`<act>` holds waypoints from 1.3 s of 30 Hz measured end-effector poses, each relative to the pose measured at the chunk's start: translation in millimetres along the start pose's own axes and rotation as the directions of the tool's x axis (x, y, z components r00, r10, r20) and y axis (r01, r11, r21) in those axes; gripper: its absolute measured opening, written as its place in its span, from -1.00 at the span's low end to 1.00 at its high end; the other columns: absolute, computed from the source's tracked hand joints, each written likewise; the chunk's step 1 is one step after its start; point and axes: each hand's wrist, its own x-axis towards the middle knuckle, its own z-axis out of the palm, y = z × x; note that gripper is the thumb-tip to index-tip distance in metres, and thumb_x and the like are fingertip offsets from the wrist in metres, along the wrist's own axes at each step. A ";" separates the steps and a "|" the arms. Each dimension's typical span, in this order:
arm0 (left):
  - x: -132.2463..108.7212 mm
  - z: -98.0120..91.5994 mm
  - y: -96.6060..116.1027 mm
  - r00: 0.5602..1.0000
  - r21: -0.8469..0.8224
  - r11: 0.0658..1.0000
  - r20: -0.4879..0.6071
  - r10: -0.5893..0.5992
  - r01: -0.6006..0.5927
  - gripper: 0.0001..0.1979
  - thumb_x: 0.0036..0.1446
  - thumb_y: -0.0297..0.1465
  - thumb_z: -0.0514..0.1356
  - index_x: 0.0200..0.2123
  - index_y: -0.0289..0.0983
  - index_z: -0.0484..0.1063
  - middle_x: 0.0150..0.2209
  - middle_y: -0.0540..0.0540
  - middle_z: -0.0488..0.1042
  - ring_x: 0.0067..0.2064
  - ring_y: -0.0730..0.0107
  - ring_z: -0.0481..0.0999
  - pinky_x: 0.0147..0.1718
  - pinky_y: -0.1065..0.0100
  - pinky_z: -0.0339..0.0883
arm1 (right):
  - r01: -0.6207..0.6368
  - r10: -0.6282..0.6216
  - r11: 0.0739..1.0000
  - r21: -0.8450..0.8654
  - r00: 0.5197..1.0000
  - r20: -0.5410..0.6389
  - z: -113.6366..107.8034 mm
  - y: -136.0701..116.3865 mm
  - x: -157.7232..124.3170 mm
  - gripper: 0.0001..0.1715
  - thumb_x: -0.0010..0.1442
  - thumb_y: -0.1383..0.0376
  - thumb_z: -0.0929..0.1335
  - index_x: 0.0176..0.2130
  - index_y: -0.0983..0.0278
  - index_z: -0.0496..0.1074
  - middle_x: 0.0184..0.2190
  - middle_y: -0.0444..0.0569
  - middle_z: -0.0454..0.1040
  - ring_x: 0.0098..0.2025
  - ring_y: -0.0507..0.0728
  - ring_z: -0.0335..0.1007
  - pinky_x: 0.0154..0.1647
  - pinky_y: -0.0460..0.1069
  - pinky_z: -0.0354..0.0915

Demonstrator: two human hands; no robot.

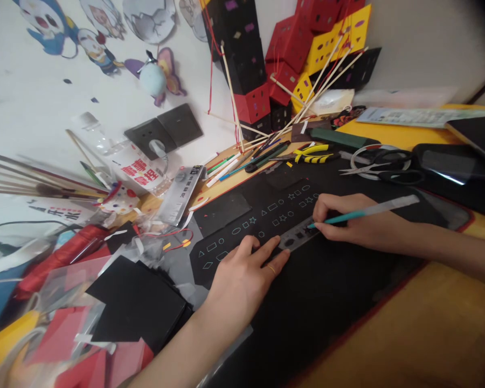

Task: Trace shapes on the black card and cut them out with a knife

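My left hand (pixel 242 275) lies flat with fingers stretched out, pressing on the black paper sheet (pixel 242 223) and the near end of a clear stencil ruler (pixel 297 237). My right hand (pixel 350 221) is closed on a teal and white pen (pixel 364 213), its tip touching the stencil on the sheet. The sheet bears several small drawn outlines: stars, squares, ovals, triangles. Both forearms rest on a dark mat (pixel 327 302).
Scissors (pixel 382 164), yellow-handled pliers (pixel 313 153) and several pens (pixel 234 164) lie behind the sheet. Red, black and yellow paper boxes with sticks (pixel 291 48) stand against the wall. A black case (pixel 448 164) is at right; paper scraps and a black card (pixel 137 302) are at left.
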 end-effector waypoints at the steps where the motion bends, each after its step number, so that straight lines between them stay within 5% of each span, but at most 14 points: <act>1: -0.1 0.3 0.0 1.000 -0.001 1.000 0.000 0.000 0.000 -0.59 0.22 -0.51 -0.03 0.11 -0.13 0.25 0.15 0.03 0.25 -0.11 0.27 0.21 -0.25 0.32 0.40 | 0.000 0.000 1.000 -0.003 1.000 -0.004 -0.1 -0.1 0.0 -0.86 0.08 0.29 0.28 -0.47 0.23 0.20 -0.49 -0.10 0.41 -0.47 0.05 0.31 -0.46 -0.06 0.18; 26: -1.0 0.8 0.3 1.000 -0.007 1.000 0.007 -0.007 0.008 -0.57 0.21 -0.52 -0.02 0.13 -0.12 0.23 0.16 0.03 0.24 -0.10 0.27 0.21 -0.26 0.32 0.40 | 0.004 -0.005 0.999 0.036 0.999 0.047 -7.4 -4.3 4.9 -0.85 0.03 0.33 0.29 -0.50 0.22 0.17 -0.57 -0.16 0.35 -0.54 0.02 0.22 -0.54 -0.09 0.10; 39: 0.0 1.3 0.2 1.000 0.013 1.000 -0.016 0.006 -0.006 -0.58 0.20 -0.53 -0.01 0.11 -0.13 0.25 0.14 0.00 0.26 -0.11 0.28 0.21 -0.25 0.33 0.40 | -0.005 0.006 1.000 -0.005 0.973 0.231 -22.8 -3.7 27.7 -0.90 0.00 0.36 0.26 -0.51 0.23 0.20 -0.60 -0.21 0.25 -0.56 -0.01 0.15 -0.56 -0.10 0.04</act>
